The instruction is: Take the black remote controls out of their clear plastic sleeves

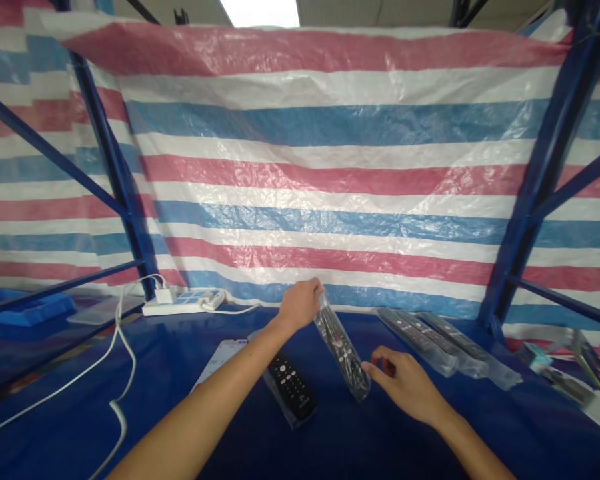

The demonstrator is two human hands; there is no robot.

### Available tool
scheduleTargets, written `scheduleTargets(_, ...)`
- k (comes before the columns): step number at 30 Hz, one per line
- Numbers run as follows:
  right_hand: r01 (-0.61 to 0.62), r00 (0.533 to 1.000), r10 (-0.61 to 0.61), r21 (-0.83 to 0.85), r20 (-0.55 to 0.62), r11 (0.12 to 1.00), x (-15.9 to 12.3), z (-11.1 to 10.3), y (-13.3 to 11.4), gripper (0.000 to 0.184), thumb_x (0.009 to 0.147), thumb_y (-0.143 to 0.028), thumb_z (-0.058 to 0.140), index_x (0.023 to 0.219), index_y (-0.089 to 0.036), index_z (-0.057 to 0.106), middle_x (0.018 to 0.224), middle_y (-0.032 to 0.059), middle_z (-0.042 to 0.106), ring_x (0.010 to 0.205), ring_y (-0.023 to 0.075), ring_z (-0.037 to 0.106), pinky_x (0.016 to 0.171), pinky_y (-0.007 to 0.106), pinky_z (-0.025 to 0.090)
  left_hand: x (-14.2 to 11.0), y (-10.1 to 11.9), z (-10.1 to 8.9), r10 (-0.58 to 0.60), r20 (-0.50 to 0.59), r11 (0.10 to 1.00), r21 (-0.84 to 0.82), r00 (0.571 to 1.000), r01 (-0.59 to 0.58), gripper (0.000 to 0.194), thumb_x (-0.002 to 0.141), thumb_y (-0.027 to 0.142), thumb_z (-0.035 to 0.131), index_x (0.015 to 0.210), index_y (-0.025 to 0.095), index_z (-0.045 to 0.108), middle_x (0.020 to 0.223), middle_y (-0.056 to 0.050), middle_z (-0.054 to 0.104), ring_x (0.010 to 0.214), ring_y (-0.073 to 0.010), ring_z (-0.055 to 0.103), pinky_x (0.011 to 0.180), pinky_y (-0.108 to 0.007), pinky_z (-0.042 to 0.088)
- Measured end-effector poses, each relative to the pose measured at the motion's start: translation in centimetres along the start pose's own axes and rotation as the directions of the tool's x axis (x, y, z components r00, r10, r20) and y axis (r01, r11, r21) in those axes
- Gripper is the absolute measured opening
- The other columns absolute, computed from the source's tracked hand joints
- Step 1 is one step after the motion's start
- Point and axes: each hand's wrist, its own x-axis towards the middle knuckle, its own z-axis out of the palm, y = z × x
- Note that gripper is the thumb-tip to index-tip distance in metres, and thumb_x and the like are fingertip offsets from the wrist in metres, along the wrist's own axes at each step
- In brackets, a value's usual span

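My left hand (301, 304) is closed on the upper end of a clear plastic bag with a black remote control (344, 353) inside. The bagged remote hangs at a slant, its lower end toward my right hand (403, 383). That hand is partly open, thumb apart from the curled fingers. Its thumb tip is at the bag's lower edge; whether it touches cannot be made out. Below my left forearm lies another black remote control (291, 387) on a plastic bag, its upper end hidden by the arm. A phone (223, 360) with a lit screen lies left of it, partly covered.
Three bagged remotes (430, 340) lie side by side at the right of the blue table (360, 440). A white power strip (180, 303) with cables stands at the back left. Blue metal posts (525, 200) and a striped plastic sheet (320, 180) bound the table.
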Motion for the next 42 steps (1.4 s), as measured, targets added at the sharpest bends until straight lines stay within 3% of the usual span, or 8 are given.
scheduleTargets(7,-0.025,0.986,0.04,-0.092,0.163,0.995,-0.4,0.5,-1.0,0.037,0.072,-0.056,0.063,0.089,-0.023,0.066,0.067,-0.0015,0.058,0.062,0.0154,0.053,0.054,0.024,0.027,-0.5,1.4,-2.2,0.062,-0.07,0.998,-0.012,0.996,-0.063,0.026,0.094,0.03,0.04,0.09,0.021,0.064,0.091,-0.006,0.07,0.09,-0.0219,0.063,0.074,-0.029,0.043)
scheduleTargets(18,-0.032,0.992,0.048,-0.134,0.119,0.99,-0.3,2.1,-1.4,0.025,0.076,-0.046,0.063,0.075,-0.021,0.059,0.066,-0.0007,0.062,0.058,0.0139,0.052,0.052,0.024,0.023,-0.9,2.9,-5.6,0.092,-0.226,0.996,0.008,0.97,-0.092,0.027,0.092,0.026,0.04,0.084,0.018,0.065,0.083,-0.006,0.069,0.083,-0.0218,0.063,0.07,-0.03,0.043)
scheduleTargets(24,-0.087,0.991,0.104,-0.179,0.087,0.98,-0.3,0.9,-1.1,0.022,0.073,-0.039,0.063,0.065,-0.021,0.055,0.064,-0.0006,0.062,0.056,0.0144,0.053,0.051,0.024,0.023,-0.2,0.7,-11.3,0.046,-0.548,0.955,-0.22,0.835,-0.197,0.02,0.085,0.026,0.048,0.076,0.017,0.063,0.07,-0.001,0.063,0.067,-0.0154,0.057,0.07,-0.028,0.043)
scheduleTargets(27,-0.196,0.979,0.202,-0.162,0.02,0.967,0.1,-0.6,-0.6,0.023,0.074,-0.041,0.059,0.063,-0.021,0.056,0.061,-0.0003,0.061,0.056,0.0155,0.054,0.051,0.024,0.025,1.1,-2.2,-12.3,-0.122,-0.617,0.849,-0.471,0.778,-0.241,0.021,0.083,0.032,0.05,0.078,0.016,0.062,0.067,0.0,0.061,0.063,-0.0133,0.055,0.066,-0.025,0.044)
scheduleTargets(30,-0.245,0.966,0.233,-0.113,-0.109,0.963,0.6,-1.9,0.1,0.03,0.076,-0.047,0.054,0.059,-0.022,0.054,0.056,-0.001,0.057,0.053,0.0157,0.052,0.05,0.024,0.027,2.0,-4.7,-9.0,-0.257,-0.412,0.775,-0.629,0.874,-0.068,0.025,0.084,0.035,0.045,0.079,0.015,0.06,0.067,0.0,0.06,0.06,-0.0128,0.055,0.06,-0.023,0.044)
scheduleTargets(33,-0.206,0.961,0.188,-0.072,-0.205,0.976,0.9,-2.6,0.4,0.034,0.075,-0.05,0.052,0.057,-0.022,0.054,0.053,-0.0016,0.054,0.052,0.0156,0.051,0.05,0.024,0.03,1.4,-5.6,-2.6,-0.158,-0.108,0.9,-0.425,0.981,0.098,0.027,0.085,0.029,0.042,0.072,0.016,0.06,0.068,-0.001,0.062,0.066,-0.0142,0.058,0.063,-0.024,0.045)
scheduleTargets(37,-0.162,0.976,0.15,-0.066,-0.159,0.985,0.7,-2.3,-0.8,0.033,0.075,-0.049,0.053,0.057,-0.021,0.055,0.054,-0.0005,0.056,0.051,0.0154,0.05,0.049,0.025,0.028,-0.4,-5.6,4.8,-0.121,0.081,0.945,-0.297,0.989,0.14,0.019,0.08,0.017,0.051,0.066,0.017,0.063,0.07,-0.003,0.067,0.072,-0.0164,0.063,0.07,-0.025,0.045)
scheduleTargets(42,-0.128,0.988,0.14,-0.169,0.06,0.977,0.2,0.1,-3.3,0.024,0.071,-0.042,0.06,0.059,-0.021,0.06,0.061,0.0027,0.065,0.056,0.0168,0.056,0.049,0.025,0.025,-1.1,-6.5,7.3,-0.159,0.189,0.973,-0.137,0.969,0.187,0.02,0.084,0.016,0.049,0.081,0.018,0.068,0.092,-0.008,0.07,0.094,-0.0221,0.064,0.08,-0.029,0.045)
